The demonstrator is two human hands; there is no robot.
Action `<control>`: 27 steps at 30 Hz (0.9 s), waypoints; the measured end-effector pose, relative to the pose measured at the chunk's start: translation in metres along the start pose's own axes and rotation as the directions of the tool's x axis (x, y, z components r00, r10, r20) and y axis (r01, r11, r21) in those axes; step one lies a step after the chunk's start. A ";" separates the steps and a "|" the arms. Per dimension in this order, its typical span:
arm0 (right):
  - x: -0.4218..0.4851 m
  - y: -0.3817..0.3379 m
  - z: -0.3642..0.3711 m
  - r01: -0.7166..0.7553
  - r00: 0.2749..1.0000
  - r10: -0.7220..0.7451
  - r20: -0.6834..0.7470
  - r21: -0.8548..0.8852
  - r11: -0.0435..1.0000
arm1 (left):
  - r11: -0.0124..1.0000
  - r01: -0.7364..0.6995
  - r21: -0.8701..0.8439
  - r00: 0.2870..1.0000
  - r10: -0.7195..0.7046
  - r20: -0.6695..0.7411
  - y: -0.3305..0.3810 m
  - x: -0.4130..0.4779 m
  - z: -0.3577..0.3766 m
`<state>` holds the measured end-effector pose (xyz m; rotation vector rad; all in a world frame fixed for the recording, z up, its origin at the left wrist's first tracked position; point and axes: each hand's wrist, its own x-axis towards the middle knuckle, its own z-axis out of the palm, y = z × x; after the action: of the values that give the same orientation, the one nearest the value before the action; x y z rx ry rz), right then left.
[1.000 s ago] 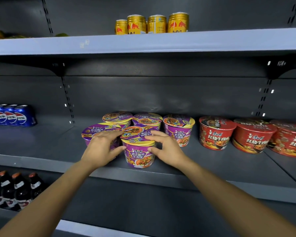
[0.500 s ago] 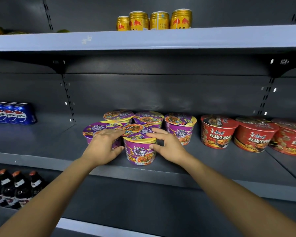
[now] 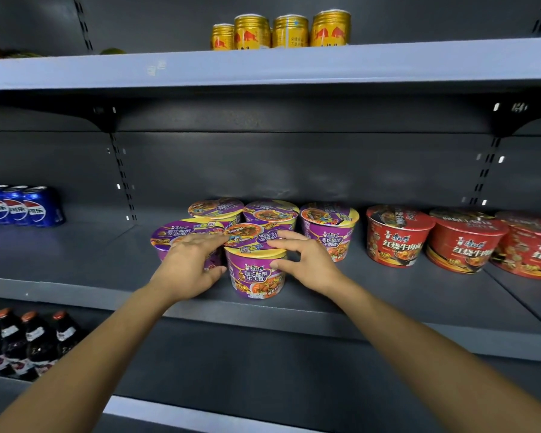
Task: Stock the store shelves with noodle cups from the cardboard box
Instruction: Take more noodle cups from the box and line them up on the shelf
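Purple, upright, the noodle cup [image 3: 256,273] sits at the front edge of the shelf [image 3: 388,307] between both hands: right hand [image 3: 310,264] clasps its rim, left hand [image 3: 188,264] lies flat, fingertips touching its lid.

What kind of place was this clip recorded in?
Most likely a shop aisle, or a mock-up of one: grey metal shelving stocked with rows of purple noodle cups, red noodle cups, blue cola cans and gold drink cans.
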<state>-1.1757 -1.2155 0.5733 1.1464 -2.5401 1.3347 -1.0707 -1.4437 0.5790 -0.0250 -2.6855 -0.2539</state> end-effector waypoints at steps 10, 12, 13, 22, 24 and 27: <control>0.001 -0.001 -0.001 -0.026 1.000 0.025 0.015 0.045 0.999 | 1.000 0.002 0.022 1.000 -0.002 -0.006 0.002 -0.001 0.000; 0.001 -0.001 -0.001 -0.026 1.000 0.025 0.016 0.049 0.998 | 1.000 0.002 0.021 1.000 -0.002 -0.010 0.002 -0.001 0.000; 0.001 0.000 -0.001 -0.026 1.000 0.025 0.016 0.053 0.998 | 1.000 0.000 0.020 1.000 0.000 -0.012 0.002 -0.001 0.000; 0.000 -0.001 -0.001 -0.036 0.999 0.035 0.017 0.044 0.998 | 1.000 -0.008 0.010 1.000 0.008 -0.010 -0.001 -0.002 0.002; -0.002 -0.002 -0.001 -0.030 0.999 0.030 0.023 0.008 1.000 | 1.000 -0.012 0.014 1.000 0.012 -0.007 0.000 -0.002 0.001; -0.005 -0.003 -0.003 -0.022 0.999 0.024 0.042 -0.047 0.999 | 0.999 -0.018 0.039 1.000 0.018 -0.012 0.003 -0.002 -0.001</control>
<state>-1.1707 -1.2114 0.5756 1.1528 -2.6068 1.2619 -1.0681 -1.4405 0.5792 -0.0356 -2.6755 -0.1951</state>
